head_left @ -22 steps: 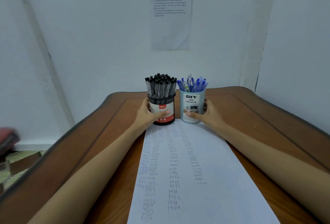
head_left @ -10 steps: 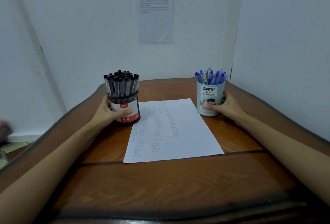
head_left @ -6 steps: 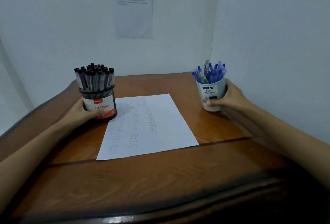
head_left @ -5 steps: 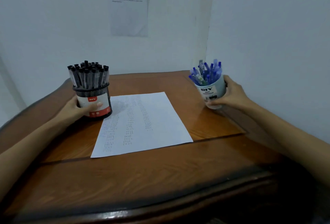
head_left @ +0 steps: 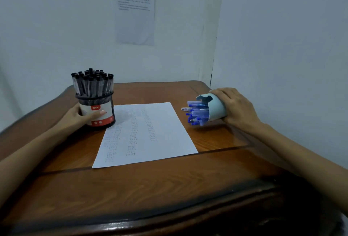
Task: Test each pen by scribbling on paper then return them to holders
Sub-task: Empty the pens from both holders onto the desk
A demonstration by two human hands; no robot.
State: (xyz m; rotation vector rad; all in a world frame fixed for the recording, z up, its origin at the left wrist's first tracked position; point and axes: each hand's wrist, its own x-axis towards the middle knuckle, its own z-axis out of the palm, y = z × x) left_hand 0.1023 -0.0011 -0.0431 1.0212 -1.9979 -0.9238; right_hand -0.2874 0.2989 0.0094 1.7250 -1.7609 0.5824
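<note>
I see the brown table [head_left: 169, 188] with the paper [head_left: 146, 132] flat in the middle. The left hand [head_left: 75, 117] wraps round the black holder [head_left: 96, 111], which stands upright, touching the paper's left corner. The right hand [head_left: 237, 109] grips the blue holder [head_left: 216, 109], tipped sideways, and its blue pens [head_left: 195, 113] poke out toward the paper.

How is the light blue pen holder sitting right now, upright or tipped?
Tipped. The right hand grips the light blue holder on its side, mouth toward the paper, blue pens poking out sideways.

Bare room corner, home or office undetermined. Brown varnished wooden table [head_left: 169, 188] set against pale painted walls [head_left: 282, 47]; printed white sheet [head_left: 135, 19] stuck above table's far edge.
</note>
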